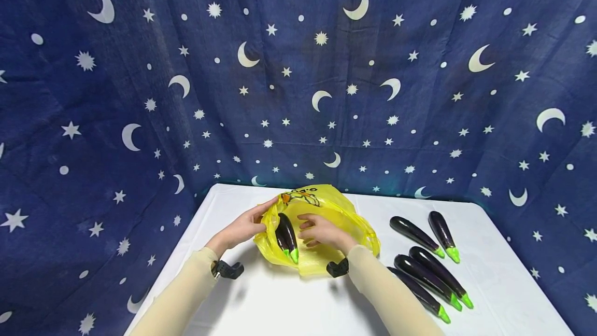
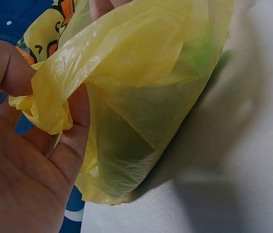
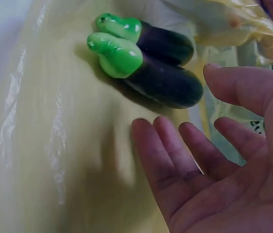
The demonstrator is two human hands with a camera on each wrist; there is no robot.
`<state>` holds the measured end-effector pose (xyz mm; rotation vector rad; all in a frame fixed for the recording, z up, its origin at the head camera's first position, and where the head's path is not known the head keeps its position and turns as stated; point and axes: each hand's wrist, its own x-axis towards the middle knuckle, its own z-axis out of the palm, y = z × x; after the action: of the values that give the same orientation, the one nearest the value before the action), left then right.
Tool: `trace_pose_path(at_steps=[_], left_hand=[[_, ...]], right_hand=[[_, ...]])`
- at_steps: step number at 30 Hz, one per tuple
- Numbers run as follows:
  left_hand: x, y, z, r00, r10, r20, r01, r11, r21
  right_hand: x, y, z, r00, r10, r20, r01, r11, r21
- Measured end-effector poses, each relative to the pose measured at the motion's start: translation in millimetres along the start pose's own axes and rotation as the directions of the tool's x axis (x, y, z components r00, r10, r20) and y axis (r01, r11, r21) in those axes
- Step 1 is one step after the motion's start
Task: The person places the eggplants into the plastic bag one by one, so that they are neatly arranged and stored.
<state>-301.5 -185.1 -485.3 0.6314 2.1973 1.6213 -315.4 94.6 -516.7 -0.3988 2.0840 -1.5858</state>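
Observation:
A yellow plastic bag (image 1: 337, 200) lies with its mouth spread towards me. My left hand (image 1: 244, 228) pinches the bag's left rim, and the left wrist view shows the crumpled film (image 2: 54, 111) between thumb and fingers. Two dark eggplants with green stem ends lie side by side inside; the nearer one (image 3: 163, 82) overlaps the other (image 3: 168, 44) in the right wrist view. My right hand (image 1: 322, 231) is within the bag's mouth, to the right of the eggplants. Its fingers (image 3: 158, 153) are spread and relaxed, with nothing held.
Several more eggplants (image 1: 440, 271) lie on the white table (image 1: 261, 305) to the right of the bag, stem ends towards the near right. A dark blue curtain (image 1: 298, 92) with moons and stars stands behind the table. Black wrist cameras hang below both wrists.

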Motion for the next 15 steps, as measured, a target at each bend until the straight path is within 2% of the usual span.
trace_pose_path(at_steps=[6,11,15], left_hand=[[-0.5,0.2,-0.4,1.0,0.002,0.002,-0.002,1.0,0.003],[-0.8,-1.7,-0.6,1.0,0.001,-0.002,-0.001,1.0,0.004],[-1.3,-2.3,-0.6,1.0,0.001,0.002,-0.001,1.0,-0.001]], right_hand=[[-11.9,-6.6,-6.3,0.999,-0.037,0.02,0.038,0.996,-0.083],[-20.8,-8.7,-9.6,0.994,-0.099,0.037,0.103,0.982,-0.159],[-31.1,-9.9,-12.0,0.99,-0.131,0.056,0.139,0.976,-0.168]])
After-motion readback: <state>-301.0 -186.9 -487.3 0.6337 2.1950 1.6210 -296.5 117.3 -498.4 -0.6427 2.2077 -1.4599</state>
